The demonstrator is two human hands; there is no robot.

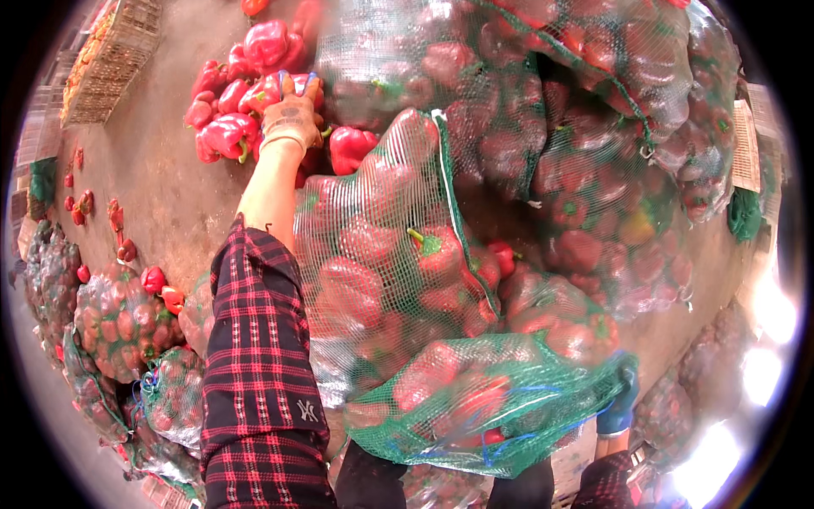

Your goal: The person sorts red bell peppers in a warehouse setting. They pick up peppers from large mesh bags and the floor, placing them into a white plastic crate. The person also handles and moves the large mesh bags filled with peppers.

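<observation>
My left hand point(292, 118), in a tan glove with blue fingertips, reaches onto a heap of loose red bell peppers point(229, 137) on the floor. Its fingers are spread over the peppers, but the fingertips' grip is partly hidden. A single red bell pepper point(351, 149) lies just right of that hand. At lower right, my right hand point(624, 394), in a blue-coated glove, grips the rim of a green mesh bag point(547, 432). Red peppers show through this bag, which spreads across in front of my legs. Beyond it leans a full mesh sack of red peppers point(375, 254).
More filled mesh sacks point(591, 210) crowd the upper right. Several pepper sacks point(121, 318) stand at lower left, with loose peppers point(82, 207) scattered on the concrete floor point(159, 172). A plastic crate point(117, 70) of orange-red produce is at upper left.
</observation>
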